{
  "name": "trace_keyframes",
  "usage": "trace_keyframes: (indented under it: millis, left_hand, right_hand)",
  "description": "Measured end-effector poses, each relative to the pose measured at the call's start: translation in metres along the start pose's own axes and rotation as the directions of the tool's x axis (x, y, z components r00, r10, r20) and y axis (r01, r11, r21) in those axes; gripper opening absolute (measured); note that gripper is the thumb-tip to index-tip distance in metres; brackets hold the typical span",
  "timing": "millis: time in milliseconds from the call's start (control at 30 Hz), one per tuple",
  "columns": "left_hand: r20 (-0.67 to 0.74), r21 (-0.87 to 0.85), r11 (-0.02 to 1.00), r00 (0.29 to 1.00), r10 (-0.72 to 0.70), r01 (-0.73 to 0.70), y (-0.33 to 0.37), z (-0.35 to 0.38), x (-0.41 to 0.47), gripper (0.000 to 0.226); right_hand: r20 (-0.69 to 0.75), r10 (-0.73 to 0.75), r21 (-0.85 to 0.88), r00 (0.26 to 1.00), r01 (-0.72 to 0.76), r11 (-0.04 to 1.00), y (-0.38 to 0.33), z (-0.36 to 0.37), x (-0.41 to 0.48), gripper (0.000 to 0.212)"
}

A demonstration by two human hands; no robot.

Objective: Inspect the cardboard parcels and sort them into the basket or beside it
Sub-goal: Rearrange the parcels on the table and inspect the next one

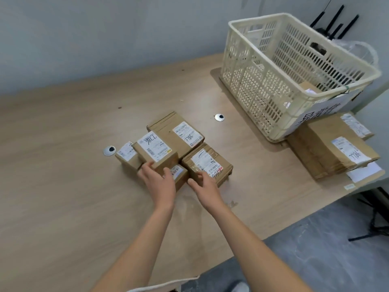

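Observation:
Several small cardboard parcels with white labels sit clustered mid-table. My left hand point(159, 182) grips the near end of a raised labelled parcel point(155, 151), thumb on one side and fingers on the other. Under that hand lies another small parcel point(179, 172). My right hand point(205, 185) rests with relaxed fingers against the near edge of the right-hand parcel point(208, 163). A larger parcel point(175, 131) lies behind, and a small one point(126, 154) at the left. The cream plastic basket point(263, 87) stands at the back right with a parcel partly visible inside.
Beside the basket at the right, flat cardboard parcels point(330, 148) lie stacked near the table's edge. Two round cable grommets point(109, 150) point(219, 117) are set into the wooden table point(63, 165). Black antennas point(334, 22) stand behind the basket. Grey floor lies to the lower right.

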State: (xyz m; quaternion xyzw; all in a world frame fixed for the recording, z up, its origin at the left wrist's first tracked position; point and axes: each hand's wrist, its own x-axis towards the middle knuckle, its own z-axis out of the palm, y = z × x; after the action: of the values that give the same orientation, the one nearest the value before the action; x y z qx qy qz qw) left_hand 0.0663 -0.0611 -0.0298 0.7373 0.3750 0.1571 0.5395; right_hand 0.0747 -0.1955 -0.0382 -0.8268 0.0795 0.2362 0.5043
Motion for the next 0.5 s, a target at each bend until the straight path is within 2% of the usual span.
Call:
trace_keyframes:
  millis: [67, 133, 233, 367, 433, 500]
  left_hand:
    - [0.016, 0.084, 0.994, 0.998, 0.065, -0.066, 0.008, -0.013, 0.047, 0.046]
    - [0.035, 0.179, 0.981, 0.997, 0.07, -0.075, 0.019, -0.02, 0.091, 0.054]
    - [0.115, 0.28, 0.959, 0.993, 0.001, -0.034, 0.025, -0.021, 0.134, 0.063]
    - [0.292, 0.358, 0.933, 0.945, -0.15, 0.037, 0.013, -0.018, 0.16, 0.064]
    - [0.302, 0.38, 0.925, 0.941, -0.155, 0.031, 0.006, -0.018, 0.158, 0.064]
    - [0.253, 0.395, 0.918, 0.955, -0.154, 0.044, 0.003, -0.022, 0.149, 0.059]
  right_hand:
    - [0.009, 0.029, 0.079, 1.0, -0.029, 0.996, -0.02, 0.015, 0.01, 0.052]
    - [0.032, 0.071, 0.147, 0.997, -0.075, 0.986, -0.039, 0.026, 0.02, 0.055]
    - [0.089, 0.151, 0.245, 0.985, -0.169, 0.955, -0.063, 0.038, 0.029, 0.06]
    - [0.203, 0.219, 0.348, 0.954, -0.28, 0.895, -0.085, 0.049, 0.034, 0.057]
    - [0.238, 0.229, 0.402, 0.944, -0.31, 0.862, -0.088, 0.054, 0.037, 0.054]
    - [0.227, 0.231, 0.482, 0.946, -0.315, 0.818, -0.089, 0.056, 0.039, 0.048]
